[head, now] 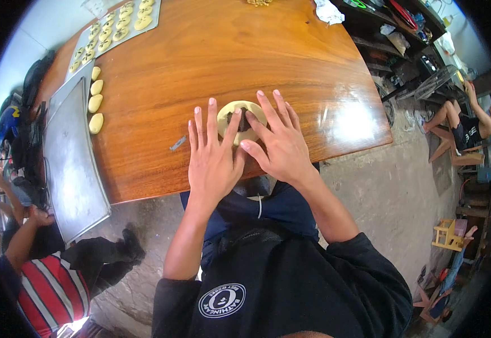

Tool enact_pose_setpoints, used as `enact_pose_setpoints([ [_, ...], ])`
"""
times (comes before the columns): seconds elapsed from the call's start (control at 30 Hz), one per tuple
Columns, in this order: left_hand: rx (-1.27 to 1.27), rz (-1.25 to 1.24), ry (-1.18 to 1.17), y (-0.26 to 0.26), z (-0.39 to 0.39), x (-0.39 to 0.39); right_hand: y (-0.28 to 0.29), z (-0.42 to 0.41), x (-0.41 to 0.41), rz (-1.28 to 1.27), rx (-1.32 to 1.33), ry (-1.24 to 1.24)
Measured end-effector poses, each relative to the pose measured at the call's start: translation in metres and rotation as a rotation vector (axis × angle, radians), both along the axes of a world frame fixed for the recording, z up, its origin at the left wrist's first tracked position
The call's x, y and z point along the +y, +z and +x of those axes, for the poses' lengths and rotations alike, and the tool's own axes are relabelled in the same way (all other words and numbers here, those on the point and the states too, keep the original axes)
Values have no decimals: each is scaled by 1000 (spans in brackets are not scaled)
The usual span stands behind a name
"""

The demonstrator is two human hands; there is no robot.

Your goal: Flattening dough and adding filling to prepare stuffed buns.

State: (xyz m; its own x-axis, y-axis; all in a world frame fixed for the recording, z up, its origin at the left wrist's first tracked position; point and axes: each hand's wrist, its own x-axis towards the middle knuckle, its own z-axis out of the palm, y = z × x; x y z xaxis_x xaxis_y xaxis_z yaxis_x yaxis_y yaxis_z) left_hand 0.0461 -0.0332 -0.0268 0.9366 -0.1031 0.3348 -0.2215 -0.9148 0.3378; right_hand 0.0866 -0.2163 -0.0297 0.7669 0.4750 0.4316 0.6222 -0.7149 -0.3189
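Note:
A flattened round of pale dough [242, 104] lies near the front edge of the polished wooden table, with a dark brown filling [243, 122] in its middle. My left hand [213, 162] is over its left side, fingers spread, the index fingertip touching the filling. From the right, my right hand [280, 141] reaches over the round with its index fingertip at the filling and its thumb near the lower rim. Neither hand grips anything. To the left, several smooth dough pieces [95, 103] lie in a column beside metal trays.
Bare metal trays [72, 160] overhang the table's left edge. A tray of shaped dough pieces [120, 34] stands at the back left. A crumpled white wrapper [329, 12] lies at the back right. People sit on both sides; a pedestal fan [437, 82] stands right.

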Motion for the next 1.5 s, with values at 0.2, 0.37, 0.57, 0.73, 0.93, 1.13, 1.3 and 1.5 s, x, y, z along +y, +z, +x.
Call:
enact_pose_setpoints([
  [0.2,29,-37,14,-5,4,-3,0,2,-10,167,14,21],
  [0.37,63,21,5,2,3,6,0,30,-19,565,252,184],
  [0.57,98,3,-15,5,4,5,34,215,-61,533,384,21],
  [0.73,108,-103,-16,10,8,-3,34,433,-124,53,136,-410],
  [0.93,181,-95,0,13,7,0,4,542,-129,-147,103,-497],
  [1.13,246,-70,-1,15,11,5,-1,559,-119,28,193,-356],
  [1.3,244,-59,28,19,6,6,4,528,-78,12,139,-420],
  [1.5,166,-96,-22,13,1,4,4,502,-123,246,132,-409],
])
